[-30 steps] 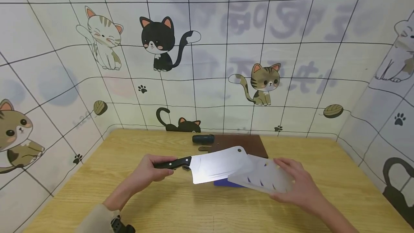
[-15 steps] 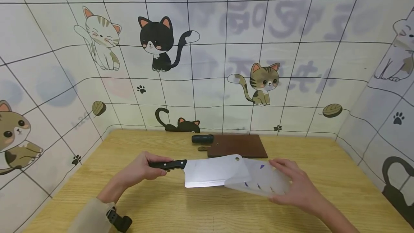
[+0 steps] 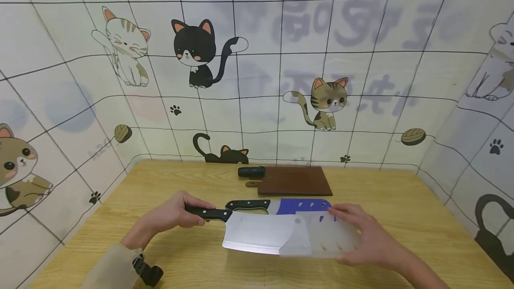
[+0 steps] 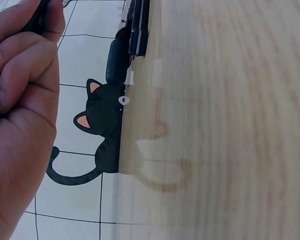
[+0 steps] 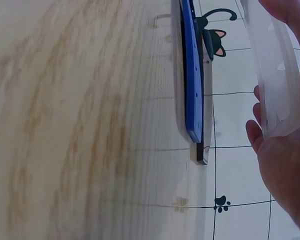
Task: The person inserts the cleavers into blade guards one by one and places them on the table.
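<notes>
My left hand (image 3: 180,212) grips the black handle (image 3: 209,213) of a cleaver (image 3: 257,232), its broad steel blade pointing right above the table. The fingers curl round the handle in the left wrist view too. My right hand (image 3: 369,237) holds a translucent white blade sheath (image 3: 329,237) between thumb and fingers. The blade's far end, with its hole, shows through the sheath's left part. Just behind them on the table lies a second knife with a black handle (image 3: 249,204) and a blue sheath (image 3: 303,205).
A brown cutting board (image 3: 297,181) with a short handle lies at the back. Beside its left corner is a dark cylindrical object (image 3: 251,172), its kind unclear. The wooden table (image 3: 192,262) meets walls covered with a cat-patterned sheet (image 3: 261,101).
Cleaver and sheath have come lower and nearer, and the blade now slopes slightly down to the right. Its hole has passed behind the sheath's edge. The blue-sheathed knife has come into sight.
</notes>
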Demonstrator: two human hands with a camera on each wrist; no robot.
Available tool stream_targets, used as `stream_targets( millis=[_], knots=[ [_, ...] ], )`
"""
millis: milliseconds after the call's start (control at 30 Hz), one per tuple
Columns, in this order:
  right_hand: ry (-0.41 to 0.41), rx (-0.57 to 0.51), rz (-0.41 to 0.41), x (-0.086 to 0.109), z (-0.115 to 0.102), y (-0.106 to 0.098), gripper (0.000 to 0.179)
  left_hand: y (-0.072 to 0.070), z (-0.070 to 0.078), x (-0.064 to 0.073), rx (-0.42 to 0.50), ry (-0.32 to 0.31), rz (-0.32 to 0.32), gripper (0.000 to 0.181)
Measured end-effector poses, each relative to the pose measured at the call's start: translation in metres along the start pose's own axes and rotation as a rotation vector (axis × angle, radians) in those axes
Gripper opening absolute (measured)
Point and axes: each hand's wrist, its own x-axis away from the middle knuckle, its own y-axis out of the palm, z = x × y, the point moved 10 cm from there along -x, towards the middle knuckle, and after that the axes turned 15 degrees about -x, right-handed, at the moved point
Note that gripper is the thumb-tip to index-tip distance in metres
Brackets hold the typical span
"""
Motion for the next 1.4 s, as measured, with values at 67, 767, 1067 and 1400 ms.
stream_targets(
  millis=[67, 767, 1067, 1400],
  knots=[
    [-0.015, -0.013, -0.021, 0.000, -0.001, 0.003, 0.096, 0.002, 0.000, -0.003, -0.004, 0.002, -0.023, 0.039],
    [0.028, -0.011, -0.039, -0.015, 0.002, 0.011, 0.093, 0.025, 0.021, -0.023, 0.042, -0.035, 0.014, 0.037],
    [0.051, -0.074, -0.075, -0.019, -0.001, 0.011, 0.092, 0.026, 0.022, -0.023, 0.087, -0.021, -0.020, 0.039],
    [0.024, -0.110, -0.100, -0.018, 0.001, 0.018, 0.089, 0.028, 0.023, -0.023, 0.121, 0.007, -0.069, 0.038]
  ],
)
